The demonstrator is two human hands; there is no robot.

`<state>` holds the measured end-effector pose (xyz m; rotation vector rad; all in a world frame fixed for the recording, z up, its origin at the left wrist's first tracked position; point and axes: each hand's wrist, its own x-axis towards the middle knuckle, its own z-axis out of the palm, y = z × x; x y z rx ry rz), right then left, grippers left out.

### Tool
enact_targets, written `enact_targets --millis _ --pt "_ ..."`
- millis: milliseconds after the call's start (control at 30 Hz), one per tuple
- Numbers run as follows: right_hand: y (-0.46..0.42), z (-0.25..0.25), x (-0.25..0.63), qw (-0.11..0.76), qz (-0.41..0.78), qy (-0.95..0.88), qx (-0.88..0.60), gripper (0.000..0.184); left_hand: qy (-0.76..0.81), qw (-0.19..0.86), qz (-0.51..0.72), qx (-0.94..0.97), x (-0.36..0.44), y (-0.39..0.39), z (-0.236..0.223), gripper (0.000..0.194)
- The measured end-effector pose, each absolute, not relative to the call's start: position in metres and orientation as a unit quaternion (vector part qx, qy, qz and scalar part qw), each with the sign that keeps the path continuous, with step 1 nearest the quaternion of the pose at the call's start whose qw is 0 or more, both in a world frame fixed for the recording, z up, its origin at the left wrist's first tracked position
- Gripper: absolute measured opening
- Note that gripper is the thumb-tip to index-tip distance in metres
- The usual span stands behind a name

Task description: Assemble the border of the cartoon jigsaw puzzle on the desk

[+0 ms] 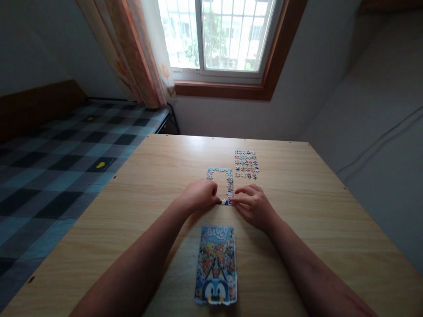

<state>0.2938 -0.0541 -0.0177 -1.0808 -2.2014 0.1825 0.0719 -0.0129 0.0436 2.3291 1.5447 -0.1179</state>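
A rectangular frame of joined jigsaw puzzle pieces [230, 178] lies on the wooden table, its inside bare wood. My left hand [202, 192] is curled over the frame's lower left, the fingertips down at the bottom edge and hiding part of the left side. At the lower right corner, my right hand [253, 202] touches the frame with its fingers stretched and apart. Loose puzzle pieces [246, 163] are laid out in rows beyond the right hand. Whether the left fingers pinch a piece is too small to make out.
A picture card [216, 264] marked "Bluey" lies between my forearms. The wooden table [158, 176] has its far edge near the wall under a window [231, 39]. To the left stands a bed with a checked cover [66, 154], beside a curtain [132, 53].
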Motion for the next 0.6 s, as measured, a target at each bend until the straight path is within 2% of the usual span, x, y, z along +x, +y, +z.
enact_targets --millis 133,233,333,433,500,600 --pt "-0.055 -0.014 0.297 0.38 0.073 -0.817 -0.428 0.016 0.53 0.208 -0.014 0.822 0.069 -0.008 0.047 0.027" --pt "-0.055 -0.011 0.299 0.39 0.075 -0.811 -0.43 0.017 0.549 0.224 0.079 0.801 0.058 0.002 0.047 0.041" --pt "-0.056 -0.011 0.299 0.376 0.085 -0.821 -0.421 0.018 0.616 0.139 0.226 0.742 0.041 0.014 0.036 0.046" --pt "-0.057 -0.013 0.298 0.353 0.086 -0.832 -0.418 0.02 0.636 0.047 0.323 0.699 0.023 0.025 0.013 0.037" --pt "-0.057 -0.015 0.297 0.34 0.085 -0.837 -0.42 0.023 0.621 0.037 0.337 0.706 0.015 0.03 -0.002 0.033" --pt "-0.056 -0.019 0.296 0.315 0.083 -0.842 -0.431 0.031 0.621 0.047 0.312 0.717 0.013 0.034 -0.015 0.043"
